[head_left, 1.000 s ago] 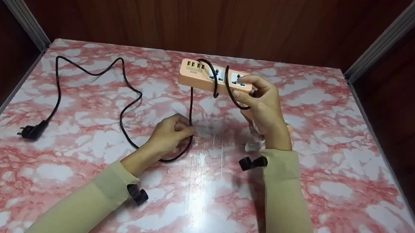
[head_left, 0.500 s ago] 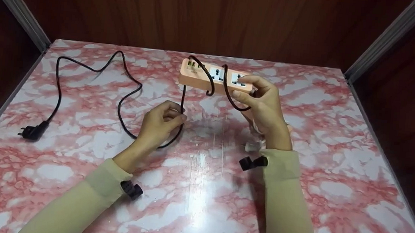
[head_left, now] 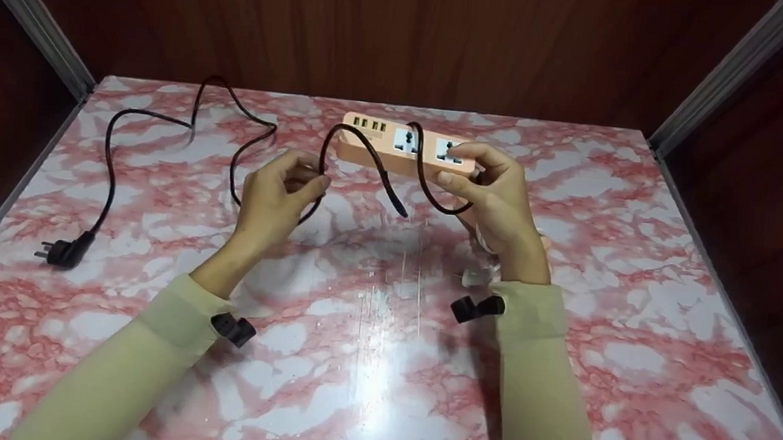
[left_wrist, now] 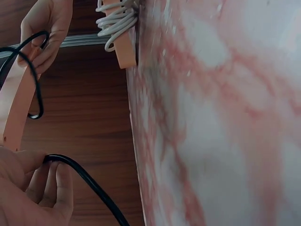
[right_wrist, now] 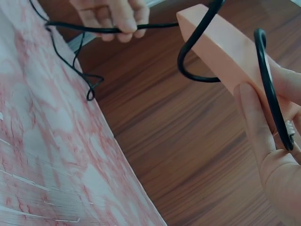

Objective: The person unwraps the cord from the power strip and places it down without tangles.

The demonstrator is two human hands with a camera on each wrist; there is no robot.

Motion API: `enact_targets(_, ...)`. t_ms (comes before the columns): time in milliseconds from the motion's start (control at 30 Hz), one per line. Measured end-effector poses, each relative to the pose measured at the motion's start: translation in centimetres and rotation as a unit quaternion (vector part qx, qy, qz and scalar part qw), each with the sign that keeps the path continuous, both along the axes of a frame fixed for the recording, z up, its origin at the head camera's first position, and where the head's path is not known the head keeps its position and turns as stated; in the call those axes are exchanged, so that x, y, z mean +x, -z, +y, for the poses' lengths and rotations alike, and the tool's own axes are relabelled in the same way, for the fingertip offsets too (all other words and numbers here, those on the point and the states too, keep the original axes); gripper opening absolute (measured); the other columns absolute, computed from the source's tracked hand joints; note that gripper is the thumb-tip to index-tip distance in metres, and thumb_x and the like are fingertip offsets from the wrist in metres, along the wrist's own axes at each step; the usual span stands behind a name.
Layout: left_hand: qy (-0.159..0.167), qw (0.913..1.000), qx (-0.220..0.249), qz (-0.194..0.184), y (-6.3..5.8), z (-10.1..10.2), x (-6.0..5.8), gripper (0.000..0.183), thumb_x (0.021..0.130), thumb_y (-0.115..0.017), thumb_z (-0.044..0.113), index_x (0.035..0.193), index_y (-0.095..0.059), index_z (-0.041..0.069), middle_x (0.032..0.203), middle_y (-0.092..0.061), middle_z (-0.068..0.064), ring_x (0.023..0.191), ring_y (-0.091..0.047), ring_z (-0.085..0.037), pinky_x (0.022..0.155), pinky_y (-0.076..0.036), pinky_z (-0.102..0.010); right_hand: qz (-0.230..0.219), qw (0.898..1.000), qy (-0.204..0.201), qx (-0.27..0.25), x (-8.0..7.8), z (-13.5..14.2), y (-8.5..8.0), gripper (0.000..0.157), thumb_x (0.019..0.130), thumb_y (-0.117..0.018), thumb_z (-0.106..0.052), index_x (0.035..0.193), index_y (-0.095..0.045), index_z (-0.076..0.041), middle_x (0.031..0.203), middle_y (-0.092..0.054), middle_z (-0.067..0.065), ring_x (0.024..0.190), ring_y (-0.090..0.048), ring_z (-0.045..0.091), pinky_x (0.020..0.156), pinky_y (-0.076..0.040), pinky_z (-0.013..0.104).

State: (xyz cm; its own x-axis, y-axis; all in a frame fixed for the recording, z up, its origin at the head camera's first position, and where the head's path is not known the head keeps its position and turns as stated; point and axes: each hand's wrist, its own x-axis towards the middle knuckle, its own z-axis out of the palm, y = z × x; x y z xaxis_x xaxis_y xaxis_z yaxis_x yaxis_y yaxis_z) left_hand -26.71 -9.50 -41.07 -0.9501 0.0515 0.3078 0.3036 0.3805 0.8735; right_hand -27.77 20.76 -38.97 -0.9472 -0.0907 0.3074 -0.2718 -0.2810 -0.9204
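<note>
A peach power strip [head_left: 367, 153] with USB ports and white sockets is held up above the table by my right hand [head_left: 505, 196], fingers and thumb gripping its right end. A black cord [head_left: 111, 171] is looped around it. My left hand [head_left: 271, 199] pinches this cord between thumb and fingers, left of the strip, as the left wrist view also shows at the cord [left_wrist: 89, 181]. One loop hangs loose in front of the strip; another crosses between the sockets. The cord's far end runs leftward over the table to a black plug [head_left: 65, 252].
A second peach strip [left_wrist: 126, 52] wound with white cord [left_wrist: 115, 23] stands on the table, mostly hidden behind my right hand in the head view. The marbled red-and-white table [head_left: 320, 384] is bounded by dark wood panels [head_left: 407, 37] at the back and sides.
My left hand has moved up and to the left with the cord. The cord's left loop has loosened and come forward off the strip's USB end. My right hand and the strip stay put.
</note>
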Motion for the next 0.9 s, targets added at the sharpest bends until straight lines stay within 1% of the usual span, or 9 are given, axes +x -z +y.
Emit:
enact_targets(67, -0.006, 0.9998, -0.007, 0.019, -0.5, -0.2, -0.3, 0.016, 0.100, -0.077, 0.017, 0.114, -0.075, 0.009, 0.101, -0.079, -0.004, 0.091, -0.073, -0.013, 0.081, -0.056, -0.023, -0.001, 1.000, -0.002, -0.004, 0.0, 0.0, 0.0, 0.029, 0.085, -0.079, 0.014, 0.105, -0.080, -0.007, 0.105, -0.071, 0.014, 0.089, -0.069, 0.021, 0.070, -0.060, 0.028)
enact_targets(233, -0.018, 0.9967, -0.025, 0.076, -1.7, -0.9, -0.8, 0.018, 0.099, -0.078, 0.016, 0.114, -0.076, 0.005, 0.100, -0.079, -0.004, 0.090, -0.073, -0.012, 0.079, -0.055, -0.019, -0.002, 1.000, -0.009, -0.011, 0.0, 0.0, 0.1, 0.030, 0.085, -0.078, 0.016, 0.105, -0.080, -0.007, 0.101, -0.071, 0.015, 0.088, -0.071, 0.022, 0.069, -0.060, 0.027)
enact_targets(433, -0.019, 0.9905, -0.038, 0.131, -3.3, -1.6, -1.0, 0.018, 0.098, -0.078, 0.019, 0.112, -0.078, 0.008, 0.099, -0.080, -0.001, 0.089, -0.072, -0.010, 0.080, -0.055, -0.018, 0.003, 1.000, -0.011, -0.016, 0.0, -0.1, 0.1, 0.030, 0.086, -0.077, 0.016, 0.105, -0.079, -0.006, 0.098, -0.072, 0.015, 0.085, -0.072, 0.022, 0.070, -0.060, 0.027)
enact_targets(533, -0.017, 0.9862, -0.043, 0.159, -3.8, -2.0, -1.1, 0.018, 0.097, -0.079, 0.020, 0.110, -0.079, 0.008, 0.098, -0.080, 0.000, 0.089, -0.074, -0.011, 0.081, -0.055, -0.017, 0.003, 1.000, -0.010, -0.015, 0.0, -0.1, 0.0, 0.030, 0.086, -0.077, 0.016, 0.105, -0.080, -0.007, 0.096, -0.072, 0.014, 0.083, -0.071, 0.021, 0.069, -0.060, 0.026)
enact_targets(667, -0.012, 0.9775, -0.057, 0.203, -4.2, -2.3, -1.1, 0.017, 0.095, -0.081, 0.019, 0.107, -0.080, 0.007, 0.098, -0.081, -0.001, 0.088, -0.076, -0.015, 0.080, -0.055, -0.015, 0.001, 1.000, -0.002, -0.004, 0.1, -0.1, 0.0, 0.029, 0.085, -0.079, 0.015, 0.105, -0.080, -0.007, 0.097, -0.071, 0.012, 0.080, -0.067, 0.018, 0.061, -0.056, 0.023)
enact_targets(733, -0.008, 0.9714, -0.072, 0.226, -4.3, -2.4, -1.0, 0.017, 0.095, -0.081, 0.020, 0.105, -0.081, 0.007, 0.098, -0.081, -0.002, 0.089, -0.077, -0.015, 0.081, -0.056, -0.014, 0.001, 1.000, 0.002, 0.003, 0.1, 0.0, 0.0, 0.029, 0.085, -0.080, 0.014, 0.106, -0.080, -0.006, 0.096, -0.071, 0.011, 0.077, -0.065, 0.016, 0.056, -0.052, 0.022)
enact_targets(800, -0.003, 0.9655, -0.085, 0.246, -4.4, -2.5, -0.9, 0.016, 0.095, -0.080, 0.020, 0.105, -0.081, 0.007, 0.099, -0.081, -0.002, 0.090, -0.077, -0.015, 0.082, -0.057, -0.015, 0.001, 1.000, 0.005, 0.007, 0.1, 0.0, 0.0, 0.029, 0.085, -0.080, 0.013, 0.106, -0.079, -0.006, 0.095, -0.071, 0.010, 0.075, -0.064, 0.016, 0.053, -0.050, 0.022)
enact_targets(900, 0.006, 0.9555, -0.111, 0.273, -4.5, -2.9, -0.5, 0.016, 0.097, -0.078, 0.021, 0.105, -0.081, 0.007, 0.099, -0.081, -0.003, 0.091, -0.076, -0.014, 0.081, -0.057, -0.020, 0.000, 1.000, 0.003, 0.006, 0.1, 0.0, 0.0, 0.028, 0.085, -0.080, 0.013, 0.106, -0.079, -0.006, 0.092, -0.070, 0.010, 0.075, -0.064, 0.016, 0.052, -0.050, 0.022)
